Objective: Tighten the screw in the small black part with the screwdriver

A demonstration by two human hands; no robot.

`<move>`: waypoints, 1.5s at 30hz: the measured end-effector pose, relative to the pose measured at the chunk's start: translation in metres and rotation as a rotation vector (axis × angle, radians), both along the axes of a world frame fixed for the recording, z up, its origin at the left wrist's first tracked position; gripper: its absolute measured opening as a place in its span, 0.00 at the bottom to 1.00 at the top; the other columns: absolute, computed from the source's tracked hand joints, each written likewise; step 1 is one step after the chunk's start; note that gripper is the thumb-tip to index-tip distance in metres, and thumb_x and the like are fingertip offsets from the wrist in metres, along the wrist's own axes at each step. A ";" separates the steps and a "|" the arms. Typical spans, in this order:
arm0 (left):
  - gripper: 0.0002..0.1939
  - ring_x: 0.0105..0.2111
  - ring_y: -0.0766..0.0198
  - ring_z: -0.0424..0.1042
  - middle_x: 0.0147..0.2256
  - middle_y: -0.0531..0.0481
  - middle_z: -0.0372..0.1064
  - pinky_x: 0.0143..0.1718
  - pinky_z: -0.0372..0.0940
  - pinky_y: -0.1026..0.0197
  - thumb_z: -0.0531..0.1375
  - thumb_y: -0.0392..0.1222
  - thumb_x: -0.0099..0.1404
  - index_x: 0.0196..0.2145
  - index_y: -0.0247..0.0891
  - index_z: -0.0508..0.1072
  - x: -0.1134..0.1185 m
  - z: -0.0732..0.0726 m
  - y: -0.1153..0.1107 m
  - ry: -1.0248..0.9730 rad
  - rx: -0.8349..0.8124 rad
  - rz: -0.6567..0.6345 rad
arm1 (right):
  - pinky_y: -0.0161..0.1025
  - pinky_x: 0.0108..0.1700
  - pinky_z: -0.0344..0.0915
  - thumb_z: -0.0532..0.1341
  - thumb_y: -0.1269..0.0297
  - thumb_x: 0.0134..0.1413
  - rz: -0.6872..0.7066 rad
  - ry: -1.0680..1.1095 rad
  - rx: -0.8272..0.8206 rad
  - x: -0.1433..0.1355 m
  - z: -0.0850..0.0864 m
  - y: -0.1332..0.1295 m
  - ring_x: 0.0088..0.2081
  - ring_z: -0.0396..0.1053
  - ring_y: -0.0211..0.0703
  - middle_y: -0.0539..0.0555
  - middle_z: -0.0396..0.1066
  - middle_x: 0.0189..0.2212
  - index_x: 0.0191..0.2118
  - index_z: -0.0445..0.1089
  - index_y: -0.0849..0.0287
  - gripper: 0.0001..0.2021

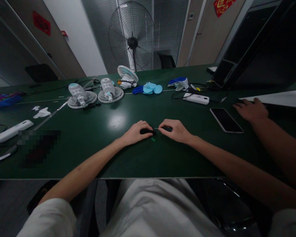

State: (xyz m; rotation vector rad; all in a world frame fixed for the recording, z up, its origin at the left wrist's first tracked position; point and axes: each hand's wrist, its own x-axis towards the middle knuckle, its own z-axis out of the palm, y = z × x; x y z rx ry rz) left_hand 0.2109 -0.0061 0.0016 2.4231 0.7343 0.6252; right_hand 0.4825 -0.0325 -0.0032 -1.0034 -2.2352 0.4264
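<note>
My left hand (138, 132) is closed around a small black object (147, 131), resting low over the green table. Its exact kind is hard to make out. In my right hand (175, 131) is a small screwdriver (167, 128) with a dark handle, gripped between thumb and fingers. The thin metal shaft points left, its tip close to the black object; whether they touch I cannot tell. Just below the fingers of my left hand, a tiny green piece (153, 139) lies on the table.
Several small white fans (111, 94) stand or lie toward the back left. Light blue fan blades (152, 88), blue-and-white gloves (181, 84) and a white power strip (196, 98) lie beyond my hands. A phone (226, 120) and another person's hand (253, 110) on white paper are at right.
</note>
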 end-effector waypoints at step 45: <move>0.21 0.44 0.53 0.74 0.53 0.41 0.71 0.51 0.68 0.53 0.51 0.48 0.72 0.56 0.39 0.75 -0.253 0.000 0.057 0.329 0.352 0.888 | 0.42 0.43 0.69 0.63 0.61 0.67 0.017 -0.018 -0.025 0.005 -0.002 0.001 0.40 0.75 0.44 0.54 0.79 0.40 0.44 0.77 0.56 0.07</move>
